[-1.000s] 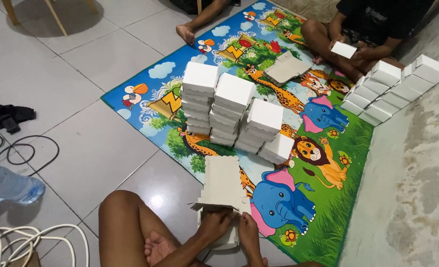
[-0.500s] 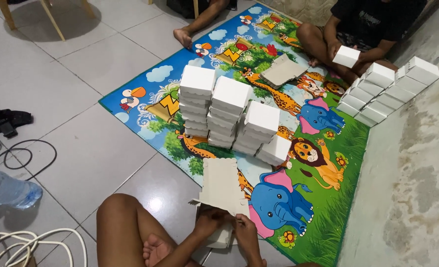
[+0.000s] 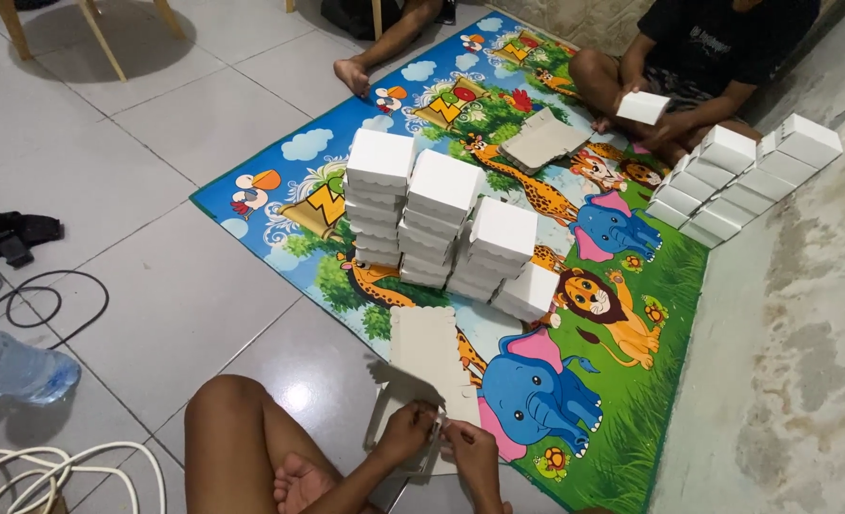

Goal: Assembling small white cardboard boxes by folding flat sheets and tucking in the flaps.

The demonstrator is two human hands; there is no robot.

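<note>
Left hand (image 3: 405,431) & right hand (image 3: 467,445) both pinching flat cardboard box blank (image 3: 425,366) at bottom centre, over colourful animal play mat (image 3: 632,381) on floor, stacks of folded white boxes (image 3: 442,214) just beyond.

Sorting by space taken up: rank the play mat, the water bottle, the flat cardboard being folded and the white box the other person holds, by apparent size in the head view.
1. Play mat, by far the largest.
2. Flat cardboard.
3. Water bottle, partly cut off by the frame edge, so unsure against the cardboard.
4. White box, smallest, though it lies farthest from the camera.
</note>
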